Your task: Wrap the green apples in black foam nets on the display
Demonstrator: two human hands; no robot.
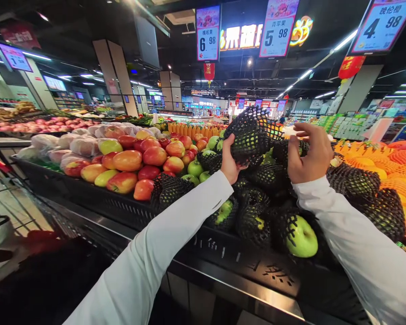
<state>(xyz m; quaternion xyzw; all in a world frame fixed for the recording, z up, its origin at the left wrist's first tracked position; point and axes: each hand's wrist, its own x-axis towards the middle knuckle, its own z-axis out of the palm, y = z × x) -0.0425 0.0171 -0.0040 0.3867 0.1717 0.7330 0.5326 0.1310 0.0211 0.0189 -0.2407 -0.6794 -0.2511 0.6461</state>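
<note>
My left hand (228, 159) is closed around a green apple in a black foam net (249, 137), lifted just over the pile. The net's loose upper end spreads out to the right. My right hand (307, 153) is raised to the right of it, thumb and bent fingers apart, and I see nothing in its grasp. Below both hands lie several net-wrapped green apples; a bare-sided green apple (302, 237) shows at the front, its net pushed back.
Red and yellow apples (128, 160) fill the black crate (84, 192) to the left. Oranges in orange nets (397, 180) are heaped at the right. Price screens (208, 36) hang overhead. A shopping cart (11, 194) stands at the far left, beside the metal shelf edge (237, 286).
</note>
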